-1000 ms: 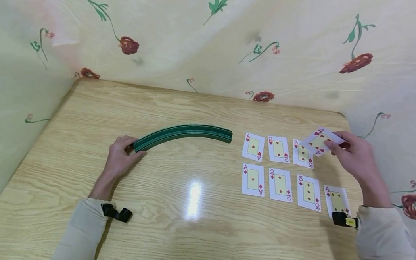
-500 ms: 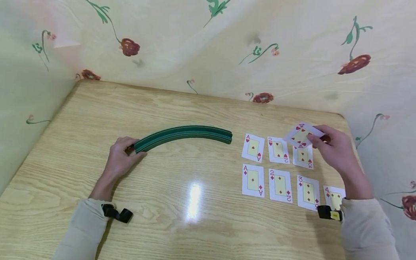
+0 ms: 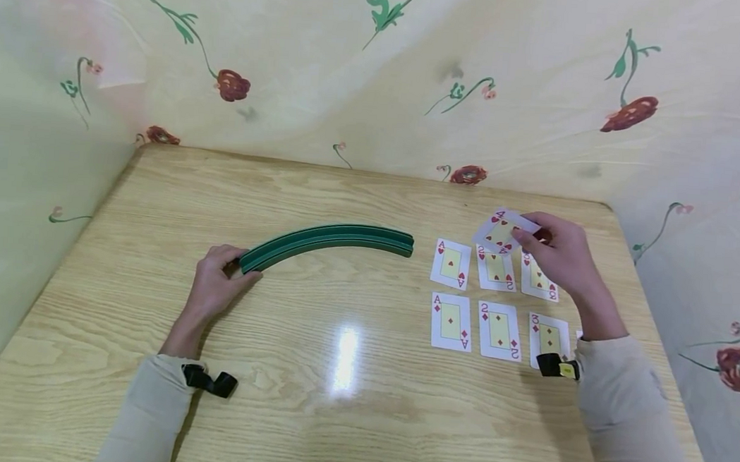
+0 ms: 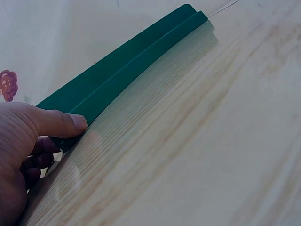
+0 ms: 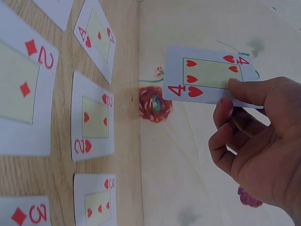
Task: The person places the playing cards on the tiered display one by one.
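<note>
My left hand (image 3: 217, 282) grips the near left end of a curved green card holder (image 3: 325, 242), thumb on its front face in the left wrist view. Its long groove is bare along the visible length. Between thumb and fingers my right hand (image 3: 556, 249) pinches the four of hearts (image 5: 207, 75), face up and raised above the table. In the head view that card overlaps the top of the two of hearts (image 3: 496, 273). The ace of hearts (image 3: 450, 263) lies left of it, and the three of hearts (image 3: 539, 280) is partly covered by the right hand.
A front row holds the ace of diamonds (image 3: 450, 322), two of diamonds (image 3: 499, 331) and three of diamonds (image 3: 548, 334). The right sleeve (image 3: 627, 395) hides nearly all of another card. Flower-patterned sheeting (image 3: 328, 80) rises behind the wooden table (image 3: 269, 423) and at both sides.
My right hand has carried the four of hearts leftward, from over the three of hearts to over the two of hearts. The left hand and green card holder have stayed in place.
</note>
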{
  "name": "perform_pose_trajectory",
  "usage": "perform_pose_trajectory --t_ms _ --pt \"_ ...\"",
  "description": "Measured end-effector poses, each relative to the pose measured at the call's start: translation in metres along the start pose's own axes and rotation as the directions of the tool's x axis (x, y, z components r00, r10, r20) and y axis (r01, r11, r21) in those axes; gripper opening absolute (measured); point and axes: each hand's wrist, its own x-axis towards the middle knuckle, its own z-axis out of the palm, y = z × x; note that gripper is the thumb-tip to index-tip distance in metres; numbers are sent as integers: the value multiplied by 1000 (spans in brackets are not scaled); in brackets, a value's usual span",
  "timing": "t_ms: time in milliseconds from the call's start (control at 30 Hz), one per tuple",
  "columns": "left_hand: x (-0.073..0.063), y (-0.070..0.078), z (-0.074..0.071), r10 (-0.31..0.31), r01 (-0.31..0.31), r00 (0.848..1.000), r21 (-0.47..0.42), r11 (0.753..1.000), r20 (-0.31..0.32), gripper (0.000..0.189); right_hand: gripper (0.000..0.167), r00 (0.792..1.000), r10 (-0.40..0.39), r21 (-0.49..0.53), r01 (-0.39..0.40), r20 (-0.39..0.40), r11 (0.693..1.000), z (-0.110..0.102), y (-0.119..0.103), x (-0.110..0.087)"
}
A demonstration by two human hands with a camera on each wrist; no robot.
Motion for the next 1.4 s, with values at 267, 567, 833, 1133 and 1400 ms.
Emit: perform_pose_trajectory --t_ms 267,567,833,1133,1400 --pt "-1 0 1 7 -7 1000 -1 1000 -3 34 25 1000 -29 21 28 12 999 15 -12 8" --pt "-2 -3 3 -2 2 1000 -2 1000 -4 34 27 997 -39 54 35 62 998 32 -29 20" --pt "-1 -1 2 -1 1 1000 -19 1000 2 35 25 995 -42 104 33 86 994 45 -38 26" --pt "0 -2 1 1 -1 1000 -5 1000 1 35 23 993 -69 132 57 94 990 57 -50 33" --pt "1 -1 2 6 -6 1000 -3 1000 2 35 20 990 -79 154 61 114 986 66 -60 40"
